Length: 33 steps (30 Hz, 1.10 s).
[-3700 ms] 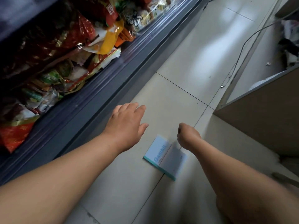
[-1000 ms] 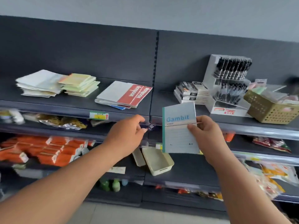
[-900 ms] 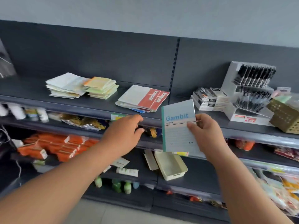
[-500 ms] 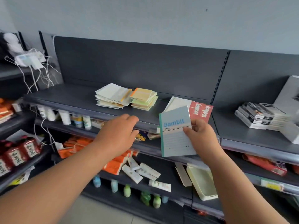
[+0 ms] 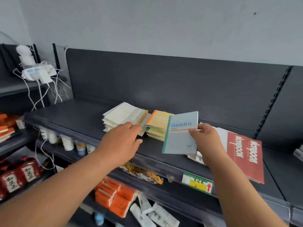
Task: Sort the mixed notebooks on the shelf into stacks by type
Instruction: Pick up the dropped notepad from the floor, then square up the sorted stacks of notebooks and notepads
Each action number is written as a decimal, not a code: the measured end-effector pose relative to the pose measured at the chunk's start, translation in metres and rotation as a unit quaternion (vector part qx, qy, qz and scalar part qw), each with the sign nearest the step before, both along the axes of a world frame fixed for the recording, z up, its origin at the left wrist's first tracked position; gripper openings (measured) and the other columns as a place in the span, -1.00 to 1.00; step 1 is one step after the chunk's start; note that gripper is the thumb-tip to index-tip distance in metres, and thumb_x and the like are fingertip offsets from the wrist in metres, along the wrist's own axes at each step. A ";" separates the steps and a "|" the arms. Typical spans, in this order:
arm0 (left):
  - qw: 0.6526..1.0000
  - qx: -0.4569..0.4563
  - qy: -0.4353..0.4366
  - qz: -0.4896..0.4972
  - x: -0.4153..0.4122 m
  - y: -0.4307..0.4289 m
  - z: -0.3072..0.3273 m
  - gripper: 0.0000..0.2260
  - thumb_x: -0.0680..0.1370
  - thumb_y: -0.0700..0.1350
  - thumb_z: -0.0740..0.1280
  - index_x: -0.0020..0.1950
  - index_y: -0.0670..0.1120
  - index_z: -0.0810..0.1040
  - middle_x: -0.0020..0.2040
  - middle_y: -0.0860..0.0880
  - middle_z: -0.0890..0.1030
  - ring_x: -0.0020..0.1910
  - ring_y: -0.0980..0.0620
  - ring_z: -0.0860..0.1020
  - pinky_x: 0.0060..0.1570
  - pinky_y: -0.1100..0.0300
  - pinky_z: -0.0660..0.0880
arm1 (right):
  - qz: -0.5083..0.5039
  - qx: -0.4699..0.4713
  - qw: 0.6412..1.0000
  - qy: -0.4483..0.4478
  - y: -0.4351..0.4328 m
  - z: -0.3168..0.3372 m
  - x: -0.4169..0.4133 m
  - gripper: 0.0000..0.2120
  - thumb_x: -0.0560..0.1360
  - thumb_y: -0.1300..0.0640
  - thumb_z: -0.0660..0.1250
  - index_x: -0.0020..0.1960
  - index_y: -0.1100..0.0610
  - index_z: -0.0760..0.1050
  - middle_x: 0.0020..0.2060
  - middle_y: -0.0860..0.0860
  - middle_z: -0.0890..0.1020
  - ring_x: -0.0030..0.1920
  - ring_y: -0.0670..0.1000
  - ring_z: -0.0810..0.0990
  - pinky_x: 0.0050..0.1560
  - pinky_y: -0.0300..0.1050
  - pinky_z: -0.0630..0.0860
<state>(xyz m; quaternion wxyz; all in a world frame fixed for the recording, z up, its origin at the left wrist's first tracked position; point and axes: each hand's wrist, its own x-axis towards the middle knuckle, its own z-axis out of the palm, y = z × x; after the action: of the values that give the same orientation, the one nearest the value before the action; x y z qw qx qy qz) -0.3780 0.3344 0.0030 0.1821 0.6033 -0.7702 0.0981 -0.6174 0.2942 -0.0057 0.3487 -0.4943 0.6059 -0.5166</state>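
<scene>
Gambit notebook (image 5: pixel 178 136), pale blue with a green spine, is up at shelf height, held upright in front of the top shelf (image 5: pixel 73 115). A few seconds back it lay on the floor. Right hand (image 5: pixel 208 143) pinches its right edge, thumb on the cover, fingers (image 5: pixel 202 128) curled behind. Half a second ago the notebook sat in front of the red covers. Now it overlaps the right side of the yellow stack (image 5: pixel 157 123).

Left hand (image 5: pixel 121 143) has moved forward over the shelf, fingers (image 5: pixel 131 126) loosely straight and holding nothing. Its tips are at the near edge of the white stack (image 5: pixel 121 115); can't tell if they touch.

Count: three stacks on the top shelf, one loose notebook, two hands. The white stack is on the left and the yellow stack just beside it. The red stack (image 5: pixel 246 159), printed NOTEBOOK, lies to the right, partly behind the right hand.

Shelf front has one green and yellow price tag (image 5: pixel 197 184) with a red arrow. Lower shelf holds orange packs (image 5: pixel 114 199) and white tubes (image 5: pixel 152 213). The far left unit has a white power strip (image 5: pixel 37 74) with dangling cables, and red packets (image 5: pixel 18 176) lower down.
</scene>
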 end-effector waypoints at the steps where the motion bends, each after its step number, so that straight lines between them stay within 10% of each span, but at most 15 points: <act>1: 1.000 0.000 -0.001 0.004 0.003 -0.014 0.002 -0.68 0.61 0.06 0.19 0.33 0.00 0.42 0.17 0.03 0.49 0.15 -0.01 0.47 0.03 0.07 0.48 | 0.006 0.002 1.000 -0.009 -0.019 0.000 0.004 -0.95 0.59 0.19 0.27 -0.01 0.16 0.48 -0.06 0.12 0.63 -0.13 0.10 0.63 -0.31 -0.03 0.57; 6: 0.999 -0.007 0.017 0.039 0.021 -0.080 0.002 -0.67 0.61 0.05 0.18 0.35 0.00 0.41 0.20 0.02 0.49 0.15 -0.01 0.48 0.03 0.08 0.47 | 0.021 0.012 0.999 -0.026 -0.105 0.000 0.021 -0.85 0.58 0.16 0.30 0.14 0.16 0.49 0.02 0.09 0.65 -0.02 0.09 0.64 -0.12 0.06 0.65; 11: 0.999 0.016 0.010 0.028 0.038 -0.138 -0.001 -0.67 0.62 0.07 0.15 0.36 0.02 0.39 0.25 0.03 0.47 0.18 0.01 0.47 0.04 0.11 0.45 | -0.016 0.044 0.998 -0.038 -0.153 -0.008 0.037 -0.71 0.59 0.19 0.31 0.29 0.13 0.40 0.08 0.07 0.61 0.01 0.05 0.62 -0.33 -0.21 0.52; 18: 0.999 0.020 0.024 -0.043 0.059 -0.221 -0.008 -0.68 0.62 0.06 0.17 0.34 0.01 0.41 0.25 0.03 0.49 0.20 0.00 0.47 0.04 0.10 0.45 | -0.091 0.095 0.943 0.304 -0.173 -0.028 0.050 -0.61 0.51 0.04 0.34 0.31 0.09 0.41 0.07 0.01 0.56 0.03 0.07 0.51 -0.14 -0.14 0.35; 26: 0.989 0.038 0.004 -0.146 0.105 -0.279 0.000 -0.71 0.61 0.06 0.18 0.26 -0.03 0.44 0.18 0.00 0.49 0.12 -0.06 0.49 0.03 0.04 0.47 | -0.202 0.074 0.897 0.385 -0.159 -0.001 0.108 -0.71 0.54 0.02 0.33 0.23 0.08 0.47 0.16 0.09 0.55 0.10 0.15 0.50 -0.01 -0.07 0.41; 33: 0.990 0.099 -0.028 -0.101 0.156 -0.299 -0.004 -0.59 0.60 0.16 0.16 0.34 -0.05 0.36 0.23 -0.06 0.48 0.17 -0.10 0.46 0.00 0.07 0.42 | -0.096 0.046 0.931 0.350 -0.149 -0.003 0.220 -0.63 0.60 0.03 0.25 0.39 0.01 0.38 0.35 -0.05 0.45 0.30 0.02 0.43 0.18 -0.13 0.35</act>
<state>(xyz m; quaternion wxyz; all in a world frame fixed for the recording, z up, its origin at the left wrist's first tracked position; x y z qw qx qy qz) -0.2221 0.0358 -0.0010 0.1087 0.5346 -0.8379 0.0195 -0.3971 0.1447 -0.0086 0.0853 -0.5670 0.7570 -0.3133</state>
